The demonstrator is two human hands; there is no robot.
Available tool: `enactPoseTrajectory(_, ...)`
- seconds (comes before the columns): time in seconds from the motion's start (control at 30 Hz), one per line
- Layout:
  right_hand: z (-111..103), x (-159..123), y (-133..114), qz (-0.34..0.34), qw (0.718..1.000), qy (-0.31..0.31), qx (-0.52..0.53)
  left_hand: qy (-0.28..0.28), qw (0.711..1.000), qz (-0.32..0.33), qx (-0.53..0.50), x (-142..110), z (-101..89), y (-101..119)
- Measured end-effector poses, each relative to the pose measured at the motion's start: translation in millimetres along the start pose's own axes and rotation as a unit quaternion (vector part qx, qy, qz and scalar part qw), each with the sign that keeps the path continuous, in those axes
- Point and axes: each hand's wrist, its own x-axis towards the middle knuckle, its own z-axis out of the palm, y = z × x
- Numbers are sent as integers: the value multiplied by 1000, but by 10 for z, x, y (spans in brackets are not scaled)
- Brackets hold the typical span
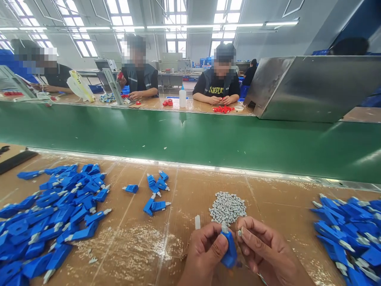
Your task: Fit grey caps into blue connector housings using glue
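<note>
Above desk [190, 186], left hand [205, 252] pinches blue piece [230, 254]; just beside it, right hand [266, 248] pinches tiny pale part [239, 233]. Part could slip from fingertip-only hold, vanish into grey pile [228, 207] beyond.

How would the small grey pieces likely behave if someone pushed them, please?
The grey pieces would probably scatter, since they lie loosely heaped. Each is likely light, looking tiny beside the right hand.

Illumination: bright. Sources: overexposed tall windows [175, 20] and fluorescent tubes [205, 26] across the top of the frame. Table covering [139, 242], lower left of centre: patchy glare. Green belt [205, 141], mid-frame: soft reflections. Upper-left windows lean from wide-angle distortion.
</note>
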Motion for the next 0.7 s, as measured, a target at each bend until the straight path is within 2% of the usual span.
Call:
enactPoseTrajectory(0.23,40,-93,80,-12,999,-3,-45,5,1000,0,16,-25,27,45)
enactPoseTrajectory(0.47,95,-70,81,-32,998,5,-48,3,1000,14,15,-33,52,50)
enactPoseTrajectory(0.7,161,-113,129,-75,990,62,-103,17,998,52,22,-55,101,21)
